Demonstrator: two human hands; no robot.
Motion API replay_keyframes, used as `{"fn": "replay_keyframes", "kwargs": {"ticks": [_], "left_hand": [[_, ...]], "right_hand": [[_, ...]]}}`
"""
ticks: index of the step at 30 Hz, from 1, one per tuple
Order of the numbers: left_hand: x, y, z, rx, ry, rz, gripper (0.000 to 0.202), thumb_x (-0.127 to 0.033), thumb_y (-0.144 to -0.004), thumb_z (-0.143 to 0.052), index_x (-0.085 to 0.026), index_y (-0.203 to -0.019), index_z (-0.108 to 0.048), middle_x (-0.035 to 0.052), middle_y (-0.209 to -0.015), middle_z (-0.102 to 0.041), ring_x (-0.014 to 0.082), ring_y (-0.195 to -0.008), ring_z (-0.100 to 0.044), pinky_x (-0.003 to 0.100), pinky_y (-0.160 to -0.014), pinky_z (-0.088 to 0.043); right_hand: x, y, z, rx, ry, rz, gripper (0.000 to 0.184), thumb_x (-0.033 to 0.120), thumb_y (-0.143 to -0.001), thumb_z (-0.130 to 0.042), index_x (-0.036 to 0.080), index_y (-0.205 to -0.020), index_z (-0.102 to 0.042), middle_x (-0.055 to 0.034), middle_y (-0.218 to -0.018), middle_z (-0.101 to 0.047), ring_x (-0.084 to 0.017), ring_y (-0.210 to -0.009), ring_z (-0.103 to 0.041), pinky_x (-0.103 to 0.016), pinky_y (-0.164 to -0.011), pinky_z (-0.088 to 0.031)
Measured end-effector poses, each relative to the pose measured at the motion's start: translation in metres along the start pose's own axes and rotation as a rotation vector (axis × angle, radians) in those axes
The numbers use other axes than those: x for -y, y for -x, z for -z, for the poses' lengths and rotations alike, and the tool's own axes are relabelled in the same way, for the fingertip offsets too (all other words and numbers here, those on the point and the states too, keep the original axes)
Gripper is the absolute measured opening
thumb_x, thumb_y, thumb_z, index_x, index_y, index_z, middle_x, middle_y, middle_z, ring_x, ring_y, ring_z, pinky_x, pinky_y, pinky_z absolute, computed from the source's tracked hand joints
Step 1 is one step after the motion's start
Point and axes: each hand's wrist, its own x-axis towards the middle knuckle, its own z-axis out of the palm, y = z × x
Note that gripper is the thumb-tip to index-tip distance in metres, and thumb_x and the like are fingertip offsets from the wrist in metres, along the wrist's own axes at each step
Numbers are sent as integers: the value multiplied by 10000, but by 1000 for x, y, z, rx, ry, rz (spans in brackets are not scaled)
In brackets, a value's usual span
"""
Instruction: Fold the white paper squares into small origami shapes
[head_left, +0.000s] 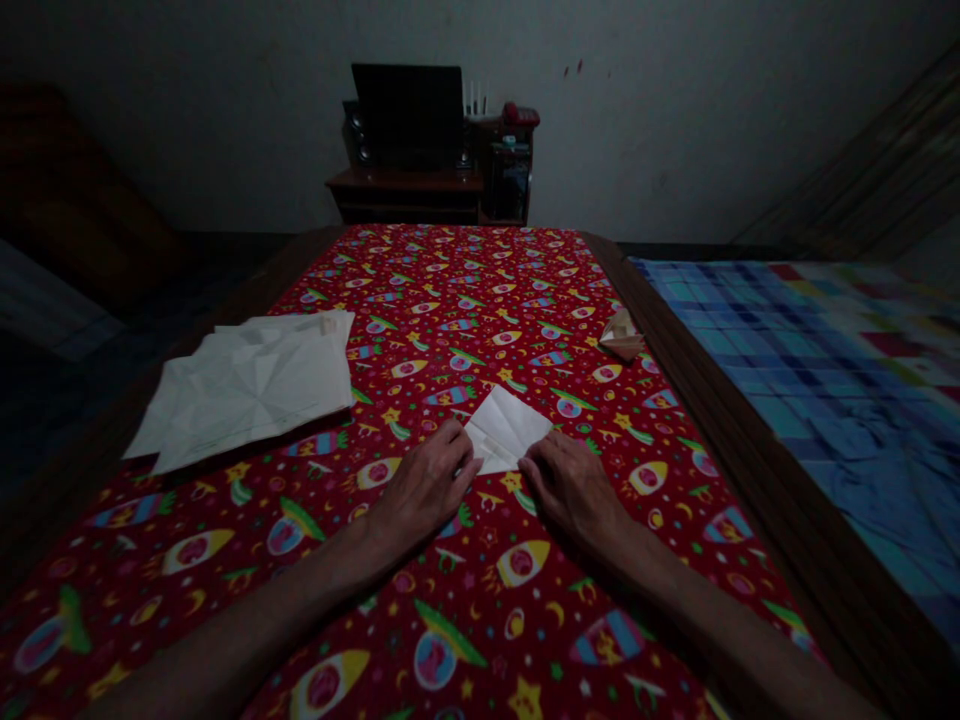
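Observation:
A small white sheet of paper [510, 428], creased and roughly square, lies at the middle of the red patterned cloth. My left hand [436, 468] pinches its left edge, fingers curled together. At the right corner, my right hand [574, 475] grips the same sheet between thumb and bent fingers. Faint fold lines cross the paper's surface. To the left rests a stack of large creased papers [255, 385], pale and uneven at the edges. A small folded paper piece [622, 336] sits near the cloth's right edge.
The red cloth [480, 610] with rockets and stars covers the surface under my hands, with a dark wooden border [720, 440] on the right. Beyond stands a desk [405, 182] with a black monitor [409, 115]. A plaid blue cloth [750, 350] lies to the right.

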Motion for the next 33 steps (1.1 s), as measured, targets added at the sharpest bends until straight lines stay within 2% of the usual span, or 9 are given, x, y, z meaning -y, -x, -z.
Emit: {"fn": "replay_keyframes", "kwargs": {"ticks": [3,5,8,12,17,21,23,27,33], "left_hand": [[-2,1,1,-26,-4,-1,53,-203,-922,-444,-168,-905,-481,34,-924,-497,156,-832,-522,282,-753,-456],[-4,2,2,-35,-59,-30,156,-173,-915,-453,-166,-1070,-468,56,-1011,-510,166,-892,-527,285,-779,-463],[-10,2,4,58,-288,-199,310,-120,-906,-447,-180,-1210,-442,78,-1121,-524,202,-980,-516,316,-808,-461],[-15,2,4,161,-507,-389,302,-101,-893,-457,-111,-1194,-484,94,-1176,-553,235,-1059,-492,352,-875,-425],[-15,2,2,240,-528,-356,352,-108,-897,-446,-102,-1248,-451,99,-1169,-556,226,-1050,-492,343,-877,-419],[-16,1,4,245,-524,-349,345,-130,-894,-454,-87,-1237,-460,107,-1175,-537,239,-1050,-474,354,-882,-419],[-17,1,5,246,-524,-354,328,-140,-900,-445,-83,-1222,-471,106,-1163,-538,237,-1037,-473,353,-877,-422],[-19,2,6,223,-534,-360,347,-130,-906,-421,-88,-1249,-451,102,-1168,-534,240,-1061,-457,357,-885,-419],[-12,9,5,238,-518,-341,379,-111,-892,-420,-88,-1269,-451,106,-1259,-504,248,-1117,-445,366,-924,-408]], "right_hand": [[0,0,-1,-4,5,7,146,210,-894,-472,163,-767,-528,-47,-769,-552,-164,-721,-500,-286,-673,-364],[1,0,-1,-12,15,8,144,207,-892,-477,161,-767,-533,-46,-762,-549,-162,-709,-497,-284,-663,-362],[1,0,-1,-27,17,7,140,199,-888,-483,158,-767,-538,-45,-754,-548,-160,-702,-499,-280,-654,-362],[-1,-1,-3,-46,16,24,145,198,-883,-492,160,-751,-537,-42,-745,-550,-155,-687,-500,-274,-635,-364],[-1,1,-5,-92,94,70,155,216,-898,-479,159,-794,-577,-51,-751,-573,-163,-694,-509,-285,-636,-388],[9,7,-4,-116,231,316,249,191,-913,-441,114,-1109,-574,-120,-982,-619,-220,-876,-517,-359,-753,-418],[14,10,-4,-78,261,370,285,165,-899,-444,91,-1150,-557,-139,-1049,-604,-240,-937,-497,-392,-799,-419],[18,13,-3,-9,298,293,271,157,-867,-469,95,-1101,-592,-141,-979,-585,-244,-898,-475,-393,-768,-436],[10,19,3,-18,287,235,268,179,-885,-461,101,-1091,-613,-130,-935,-570,-228,-861,-457,-380,-739,-436]]}}
